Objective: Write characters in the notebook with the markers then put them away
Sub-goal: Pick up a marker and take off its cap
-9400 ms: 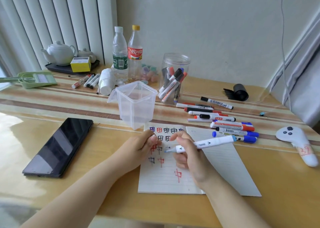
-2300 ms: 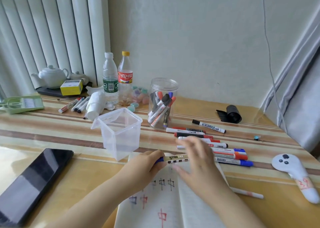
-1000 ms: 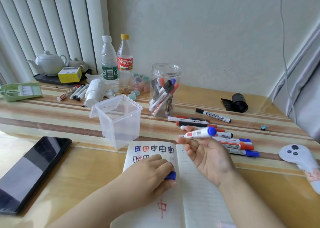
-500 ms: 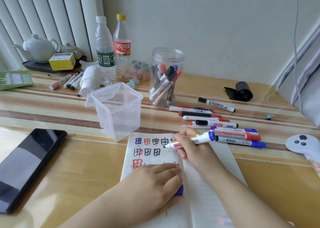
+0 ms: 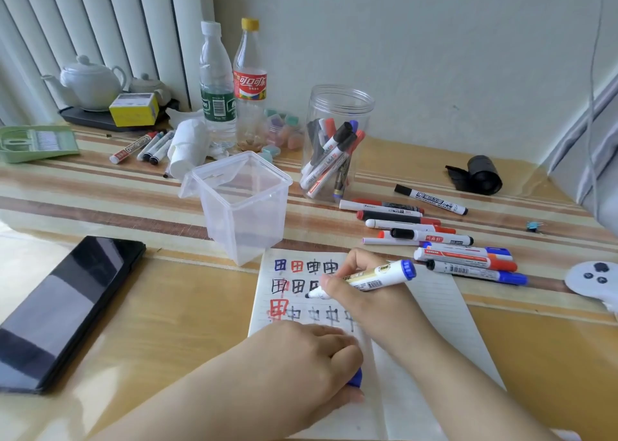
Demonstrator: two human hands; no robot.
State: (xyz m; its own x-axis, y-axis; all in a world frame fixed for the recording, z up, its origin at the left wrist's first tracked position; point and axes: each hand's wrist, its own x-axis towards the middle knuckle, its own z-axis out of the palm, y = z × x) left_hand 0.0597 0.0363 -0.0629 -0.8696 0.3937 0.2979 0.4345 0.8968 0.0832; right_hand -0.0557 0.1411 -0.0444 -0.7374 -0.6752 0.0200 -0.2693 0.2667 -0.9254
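An open lined notebook (image 5: 431,310) lies at the table's front, its left page bearing blue, red and black characters. My right hand (image 5: 364,293) grips a blue-ended white marker (image 5: 374,278), its tip down on the second row of characters. My left hand (image 5: 311,360) rests on the lower left page, fingers curled round a blue marker cap (image 5: 355,378). Several loose markers (image 5: 465,258) lie right of the notebook's top edge. A clear round jar (image 5: 334,143) farther back holds several more markers.
An empty clear square container (image 5: 244,206) stands just behind the notebook's left corner. A black phone (image 5: 63,307) lies at the left. Two bottles (image 5: 234,82), a teapot (image 5: 90,82), a white controller (image 5: 595,280) and a black roll (image 5: 481,174) sit around the table's edges.
My right hand picked a blue marker from the pile, my left pulled off its cap, and the right brought the tip down onto the page. The view tilted down slightly.
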